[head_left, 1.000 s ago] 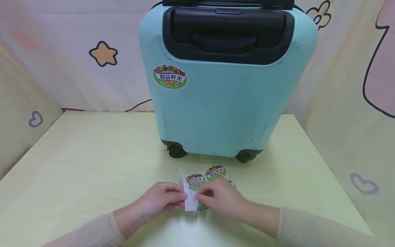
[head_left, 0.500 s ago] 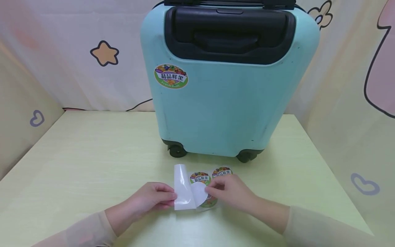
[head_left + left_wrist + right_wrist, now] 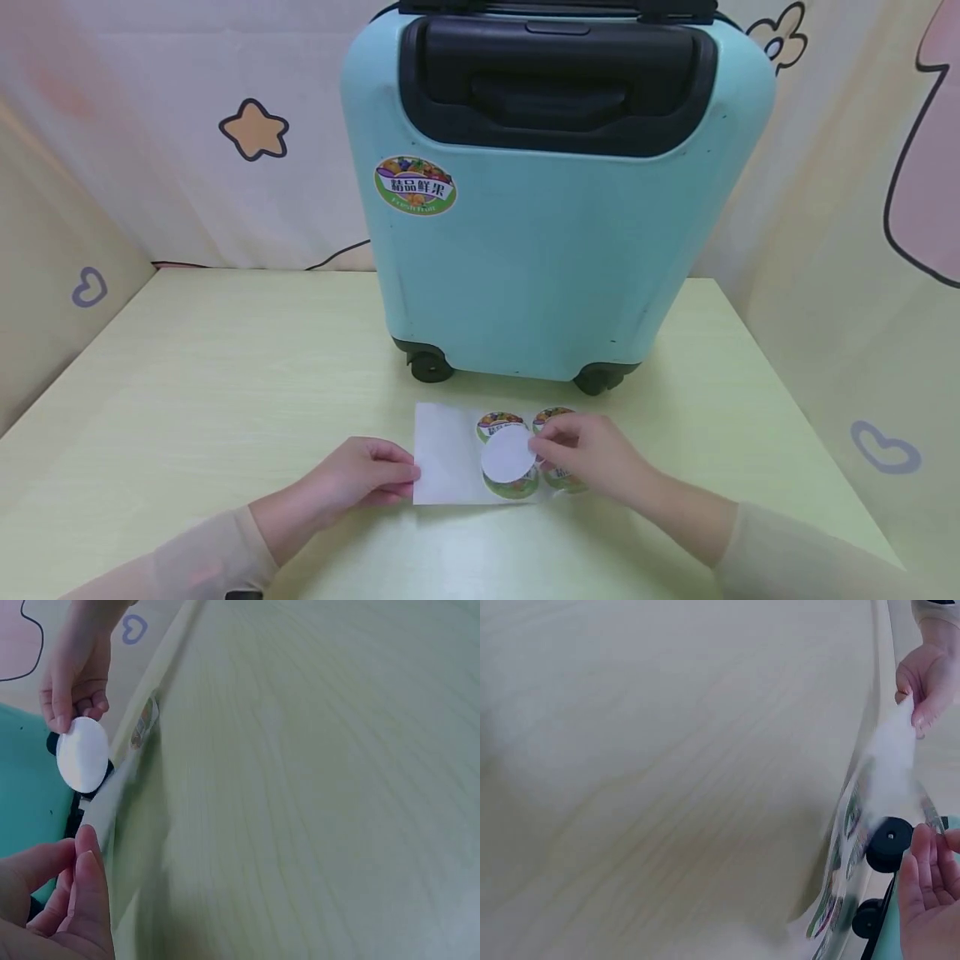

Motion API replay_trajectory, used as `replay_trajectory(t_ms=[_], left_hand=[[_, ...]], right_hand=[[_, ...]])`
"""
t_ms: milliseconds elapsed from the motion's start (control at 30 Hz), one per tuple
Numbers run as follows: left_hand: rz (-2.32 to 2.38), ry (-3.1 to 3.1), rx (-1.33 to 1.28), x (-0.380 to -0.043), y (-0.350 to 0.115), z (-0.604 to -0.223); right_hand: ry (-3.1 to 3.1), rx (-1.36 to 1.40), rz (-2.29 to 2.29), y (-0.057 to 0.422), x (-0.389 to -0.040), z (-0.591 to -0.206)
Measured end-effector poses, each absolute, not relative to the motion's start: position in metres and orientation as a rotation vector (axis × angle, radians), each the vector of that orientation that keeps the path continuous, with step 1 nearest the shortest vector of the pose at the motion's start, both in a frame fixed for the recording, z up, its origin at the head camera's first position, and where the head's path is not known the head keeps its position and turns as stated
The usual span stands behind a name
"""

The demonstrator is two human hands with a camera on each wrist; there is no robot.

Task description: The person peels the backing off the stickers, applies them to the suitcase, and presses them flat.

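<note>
My left hand pinches the left edge of a sticker sheet, whose left part is bare white backing. Several oval fruit stickers show on the sheet's right part. Between thumb and finger my right hand holds one peeled sticker by its right edge, its white back turned up. That sticker hovers over the sheet and hides parts of the stickers below. In the left wrist view the peeled sticker hangs from the right hand's fingertips. A fruit sticker is on the upper left of the light blue suitcase.
Upright on the pale wooden table, the suitcase stands behind the hands. Its black wheels rest near the sheet's far side. Patterned cloth encloses the back and sides.
The right hand has peeled a sticker off the sheet and moved right with it. The left hand has shifted slightly left, and the folded-over backing now lies flatter.
</note>
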State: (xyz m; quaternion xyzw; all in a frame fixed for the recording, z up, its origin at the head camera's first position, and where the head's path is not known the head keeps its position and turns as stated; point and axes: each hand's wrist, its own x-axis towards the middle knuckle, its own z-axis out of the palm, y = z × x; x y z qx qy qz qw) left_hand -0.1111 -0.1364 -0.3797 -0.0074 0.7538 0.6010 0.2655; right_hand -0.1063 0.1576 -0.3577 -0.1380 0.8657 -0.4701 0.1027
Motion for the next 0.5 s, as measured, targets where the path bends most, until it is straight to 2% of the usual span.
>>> replay_trajectory(t_ms=[333,500], left_hand=[[1.537,2.132,-0.016,-0.118,-0.142,-0.38],[1.445,2.207,0.114,-0.119,-0.149,-0.376]], right_hand=[[2.59,-0.364,-1.401,0.16,-0.106,-0.351],[2.571,-0.345,-1.44,0.16,-0.106,-0.349]])
